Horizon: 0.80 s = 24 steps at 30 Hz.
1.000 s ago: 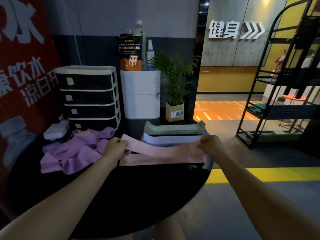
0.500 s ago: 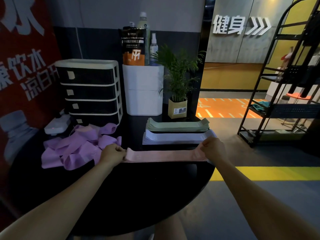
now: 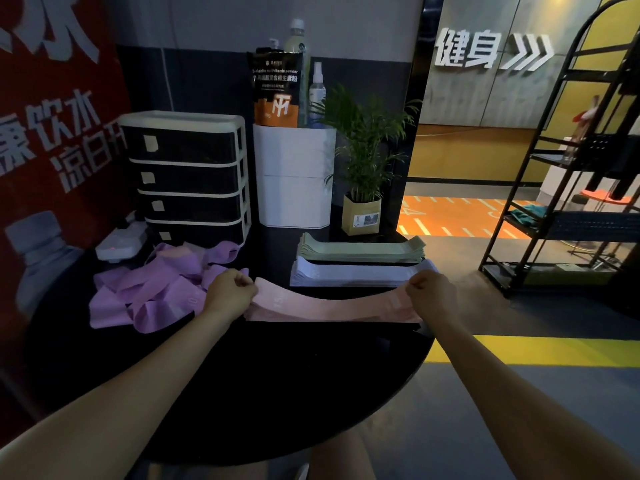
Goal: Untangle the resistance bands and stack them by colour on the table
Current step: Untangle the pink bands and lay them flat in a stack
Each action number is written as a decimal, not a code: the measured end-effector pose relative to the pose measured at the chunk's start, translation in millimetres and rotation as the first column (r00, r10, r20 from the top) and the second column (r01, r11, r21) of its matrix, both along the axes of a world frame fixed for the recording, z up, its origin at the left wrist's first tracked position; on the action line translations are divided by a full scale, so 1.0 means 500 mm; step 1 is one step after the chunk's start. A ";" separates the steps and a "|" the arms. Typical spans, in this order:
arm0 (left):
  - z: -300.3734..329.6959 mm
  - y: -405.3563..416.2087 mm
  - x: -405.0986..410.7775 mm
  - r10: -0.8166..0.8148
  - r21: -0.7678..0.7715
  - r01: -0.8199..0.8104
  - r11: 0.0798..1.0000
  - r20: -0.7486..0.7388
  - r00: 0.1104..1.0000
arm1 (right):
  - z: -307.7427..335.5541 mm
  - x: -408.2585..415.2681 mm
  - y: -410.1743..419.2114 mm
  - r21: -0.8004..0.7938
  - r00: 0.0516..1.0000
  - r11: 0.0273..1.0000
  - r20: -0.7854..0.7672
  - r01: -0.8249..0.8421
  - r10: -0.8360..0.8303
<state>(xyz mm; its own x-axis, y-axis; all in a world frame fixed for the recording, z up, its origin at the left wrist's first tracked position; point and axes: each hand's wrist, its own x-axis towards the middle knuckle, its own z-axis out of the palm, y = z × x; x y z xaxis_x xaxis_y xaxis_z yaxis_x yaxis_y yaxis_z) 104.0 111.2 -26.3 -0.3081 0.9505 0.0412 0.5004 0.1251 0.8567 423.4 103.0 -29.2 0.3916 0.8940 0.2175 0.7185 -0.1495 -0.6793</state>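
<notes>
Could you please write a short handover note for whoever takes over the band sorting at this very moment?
Left hand and right hand: each pinches one end of a pink band, held flat over the pink stack at the table's near right.
Done: green stack and white stack lie behind it.
Left: set this band down, then untangle and stack the purple bands heaped at left.

1. near half of the round black table is bare, open to approach.
2. purple band tangle crowds the left.
3. green stack, white stack, drawer unit, white bin and plant block the rear.
</notes>
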 end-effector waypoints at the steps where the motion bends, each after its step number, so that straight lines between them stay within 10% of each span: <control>1: 0.000 0.002 -0.003 0.000 0.005 0.000 1.000 0.003 1.000 | 0.002 -0.005 0.000 0.004 1.000 1.000 -0.004 -0.007 0.007; 18: -0.049 -0.014 -0.006 -0.047 0.012 0.049 0.999 -0.139 0.989 | -0.038 -0.019 -0.006 0.012 0.986 0.998 0.154 0.066 -0.067; 24: -0.052 -0.014 -0.007 -0.070 0.020 0.074 0.997 -0.132 0.989 | -0.017 -0.117 -0.021 0.025 0.880 0.941 0.365 -0.337 0.305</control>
